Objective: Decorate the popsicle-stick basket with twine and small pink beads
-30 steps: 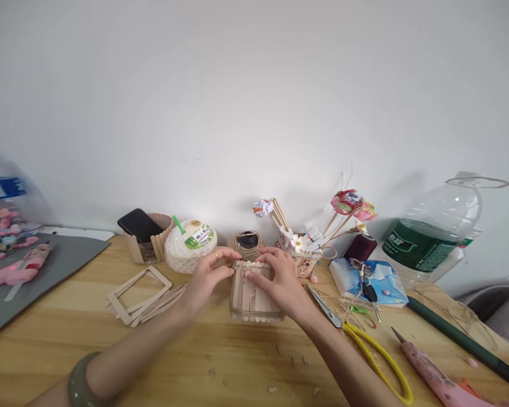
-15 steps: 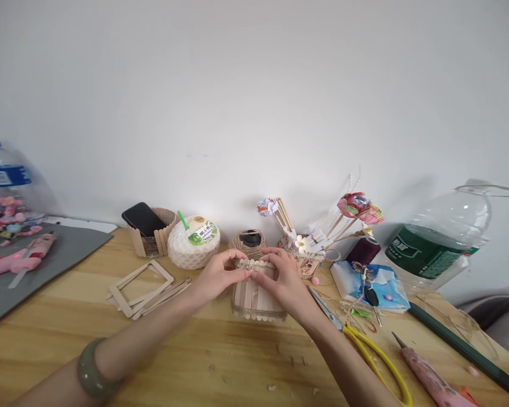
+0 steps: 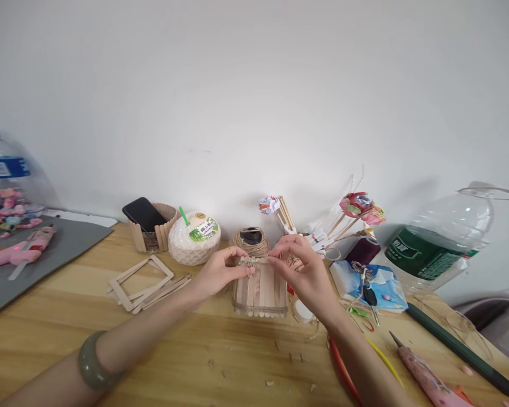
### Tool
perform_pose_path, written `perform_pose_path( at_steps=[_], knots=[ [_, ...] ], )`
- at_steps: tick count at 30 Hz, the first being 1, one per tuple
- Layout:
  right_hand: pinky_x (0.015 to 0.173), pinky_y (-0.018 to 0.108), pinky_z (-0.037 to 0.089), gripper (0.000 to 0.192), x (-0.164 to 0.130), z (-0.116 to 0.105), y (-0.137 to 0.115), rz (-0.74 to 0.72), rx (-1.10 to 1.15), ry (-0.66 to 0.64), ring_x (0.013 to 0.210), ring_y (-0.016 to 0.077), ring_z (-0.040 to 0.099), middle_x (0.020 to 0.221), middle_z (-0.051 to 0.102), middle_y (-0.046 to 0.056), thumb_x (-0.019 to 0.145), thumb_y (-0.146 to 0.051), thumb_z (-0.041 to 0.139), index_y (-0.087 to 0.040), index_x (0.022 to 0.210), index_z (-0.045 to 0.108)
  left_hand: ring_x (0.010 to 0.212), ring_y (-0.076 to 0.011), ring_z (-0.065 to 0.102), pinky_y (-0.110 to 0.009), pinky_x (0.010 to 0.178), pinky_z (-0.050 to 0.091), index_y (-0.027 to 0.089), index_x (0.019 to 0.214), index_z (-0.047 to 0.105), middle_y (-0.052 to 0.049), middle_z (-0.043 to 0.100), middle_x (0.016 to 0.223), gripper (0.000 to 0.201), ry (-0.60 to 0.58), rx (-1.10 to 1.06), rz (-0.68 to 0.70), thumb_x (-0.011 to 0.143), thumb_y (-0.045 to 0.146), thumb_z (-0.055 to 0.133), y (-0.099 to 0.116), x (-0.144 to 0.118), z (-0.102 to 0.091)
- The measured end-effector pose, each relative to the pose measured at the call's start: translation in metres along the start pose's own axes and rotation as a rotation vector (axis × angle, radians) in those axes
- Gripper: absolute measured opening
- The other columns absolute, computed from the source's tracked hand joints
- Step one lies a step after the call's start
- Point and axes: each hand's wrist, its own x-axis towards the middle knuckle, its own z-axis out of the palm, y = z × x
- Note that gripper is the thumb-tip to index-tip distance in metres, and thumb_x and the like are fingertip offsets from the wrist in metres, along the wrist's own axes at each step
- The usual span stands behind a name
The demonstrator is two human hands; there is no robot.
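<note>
A small craft-stick box (image 3: 261, 289) stands on the table in front of me, its upright wooden sticks bound by a grey cord band near the bottom. Along its top edge runs a trim with small pale pieces. My left hand (image 3: 223, 272) pinches the upper left of this edge between thumb and fingers, the thumb beside a little pinkish piece. At the top right corner, my right hand (image 3: 303, 268) has thumb and index finger pressed together; anything between them is too small to make out. Behind the box sits a ball of twine (image 3: 261, 246).
Left are loose craft sticks (image 3: 163, 294), a stick frame (image 3: 121, 291), a phone (image 3: 144, 215) in a holder, a white coconut drink (image 3: 190, 249) and a pink glue gun (image 3: 25, 254). Right are a white lid (image 3: 303, 311), scissors (image 3: 343, 370), a pink-handled tool (image 3: 424, 367) and a large bottle (image 3: 441, 243).
My right hand has shifted right and lifted off the box's front, now touching only its top right corner by the fingertips. The white lid has come into view. My left hand keeps its hold.
</note>
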Motion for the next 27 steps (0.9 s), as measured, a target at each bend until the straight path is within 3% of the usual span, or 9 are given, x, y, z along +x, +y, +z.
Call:
perform_pose_path(
  at_steps=[4, 8, 16, 27],
  knots=[
    [0.076, 0.033, 0.041, 0.008, -0.004, 0.008, -0.004, -0.198, -0.185, -0.087, 0.086, 0.0189, 0.05, 0.087, 0.056, 0.004, 0.082, -0.021, 0.057, -0.023, 0.081, 0.064, 0.079, -0.0193, 0.058, -0.028, 0.07, 0.043, 0.019, 0.083, 0.059, 0.0, 0.063, 0.081, 0.019, 0.008, 0.03, 0.013, 0.068, 0.027, 0.066, 0.0, 0.0, -0.002],
    [0.07, 0.034, 0.041, 0.01, -0.007, 0.017, -0.002, -0.293, -0.338, -0.086, 0.082, 0.0196, 0.048, 0.084, 0.058, 0.005, 0.083, -0.02, 0.056, -0.022, 0.082, 0.066, 0.079, -0.02, 0.056, -0.029, 0.07, 0.042, 0.019, 0.085, 0.061, 0.0, 0.061, 0.08, 0.017, 0.028, 0.055, 0.018, 0.069, 0.024, 0.061, 0.0, -0.001, -0.003],
    [0.069, 0.034, 0.042, 0.01, -0.006, 0.02, 0.003, -0.313, -0.362, -0.06, 0.081, 0.0199, 0.047, 0.083, 0.059, 0.006, 0.083, -0.018, 0.056, -0.019, 0.079, 0.065, 0.088, -0.0209, 0.055, -0.03, 0.075, 0.043, 0.02, 0.078, 0.062, -0.002, 0.061, 0.083, 0.015, 0.035, -0.035, 0.028, 0.07, 0.018, 0.049, 0.002, -0.003, -0.002],
    [0.068, 0.032, 0.042, 0.01, -0.005, 0.023, 0.005, -0.312, -0.379, -0.058, 0.078, 0.0185, 0.047, 0.08, 0.059, 0.004, 0.082, -0.016, 0.056, -0.019, 0.078, 0.065, 0.095, -0.0229, 0.055, -0.032, 0.079, 0.043, 0.021, 0.083, 0.065, -0.002, 0.065, 0.089, 0.022, 0.038, -0.077, 0.015, 0.068, 0.016, 0.05, 0.0, -0.002, -0.002]
  ],
)
